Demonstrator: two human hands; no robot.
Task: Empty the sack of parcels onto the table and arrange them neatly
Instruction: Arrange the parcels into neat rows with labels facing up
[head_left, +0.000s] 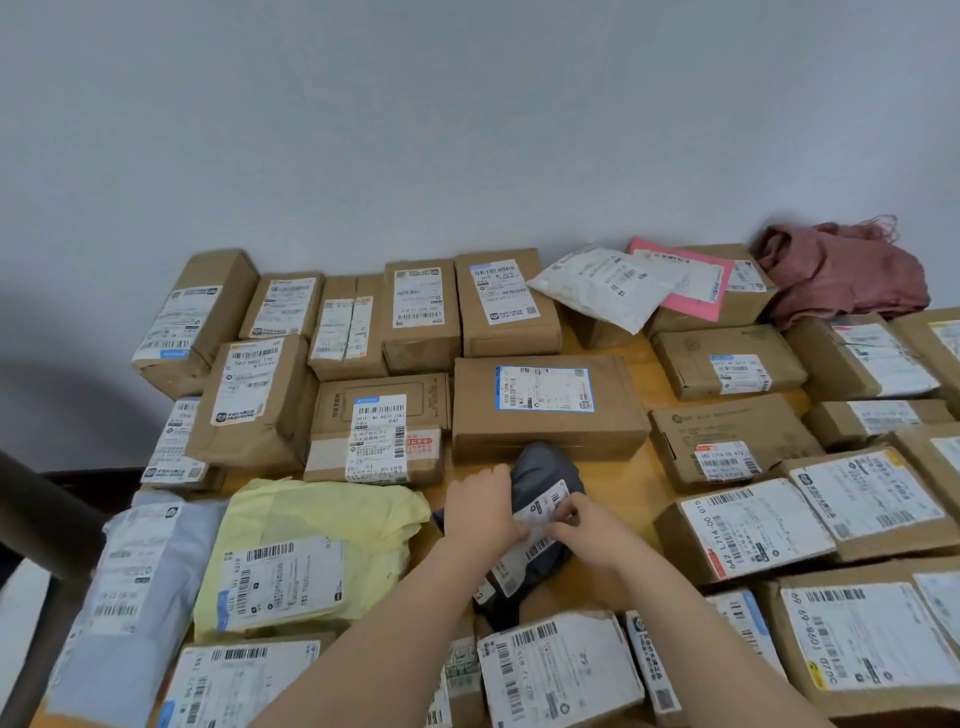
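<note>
Left hand (480, 506) grips the edge of the grey mailer (545, 467), right hand (587, 525) pinches its label (551, 498), likely squaring it label-up into the gap between boxes (545, 405) on the table (623, 486); sack (841, 275) lies crumpled far right, apparently emptied.

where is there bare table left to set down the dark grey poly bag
The widest bare wooden tabletop lies right of the dark grey poly bag, up to the brown cardboard boxes. A narrow strip runs back beside the large blue-labelled cardboard box. The left, back and front are crowded.
</note>
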